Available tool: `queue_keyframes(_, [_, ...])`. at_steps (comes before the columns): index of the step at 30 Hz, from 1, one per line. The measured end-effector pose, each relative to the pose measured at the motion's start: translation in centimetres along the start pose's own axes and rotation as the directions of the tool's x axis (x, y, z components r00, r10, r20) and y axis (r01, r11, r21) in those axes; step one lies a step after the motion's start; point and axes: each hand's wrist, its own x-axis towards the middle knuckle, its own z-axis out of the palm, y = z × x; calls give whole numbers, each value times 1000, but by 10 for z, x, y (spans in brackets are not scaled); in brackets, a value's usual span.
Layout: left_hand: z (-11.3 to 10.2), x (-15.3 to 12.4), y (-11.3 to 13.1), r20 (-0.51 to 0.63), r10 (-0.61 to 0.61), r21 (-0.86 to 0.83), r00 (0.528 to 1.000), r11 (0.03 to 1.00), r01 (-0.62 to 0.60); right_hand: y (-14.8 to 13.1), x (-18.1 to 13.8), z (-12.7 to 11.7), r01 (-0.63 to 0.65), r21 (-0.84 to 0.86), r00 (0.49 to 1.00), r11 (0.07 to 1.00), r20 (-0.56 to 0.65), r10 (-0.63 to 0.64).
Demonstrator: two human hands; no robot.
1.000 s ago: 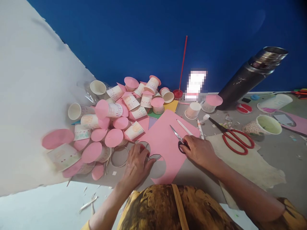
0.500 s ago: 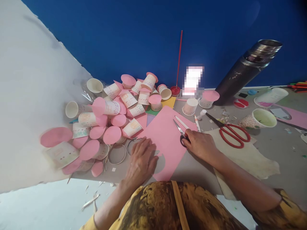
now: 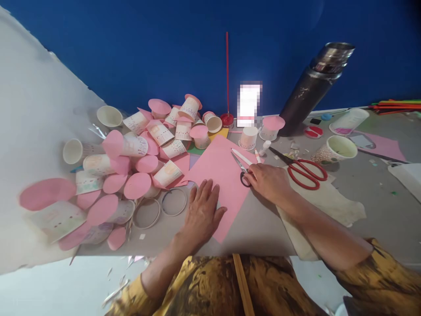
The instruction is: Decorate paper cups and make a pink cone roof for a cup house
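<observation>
My left hand lies spread, seemingly steadying the flat pink paper sheet; my right hand grasps small black-handled metal scissors.

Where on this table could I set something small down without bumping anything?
Bare grey tabletop shows between the pink sheet, the right forearm and cream sheet; a smaller patch lies between the two rings and the left forearm. The heap of decorated paper cups crowds the left, and the back, by the black flask, is cluttered too.
</observation>
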Motion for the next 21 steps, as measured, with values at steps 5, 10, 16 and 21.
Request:
queue_keyframes(5, [-10, -5, -20, -8, 107, 22, 994, 994, -107, 38, 12, -24, -251, 304, 869, 919, -348, 352])
queue_keyframes(10, [-20, -5, -32, -28, 187, -19, 982, 982, -187, 73, 25, -39, -177, 550, 820, 817, -376, 431])
queue_keyframes(16, [-33, 2, -23, -8, 270, -54, 963, 961, -270, 54, 62, -61, -75, 399, 925, 914, -315, 214])
queue_keyframes(21, [-18, -22, -26, -145, 282, -97, 948, 950, -297, 55, 64, -82, -85, 362, 808, 928, -520, 277])
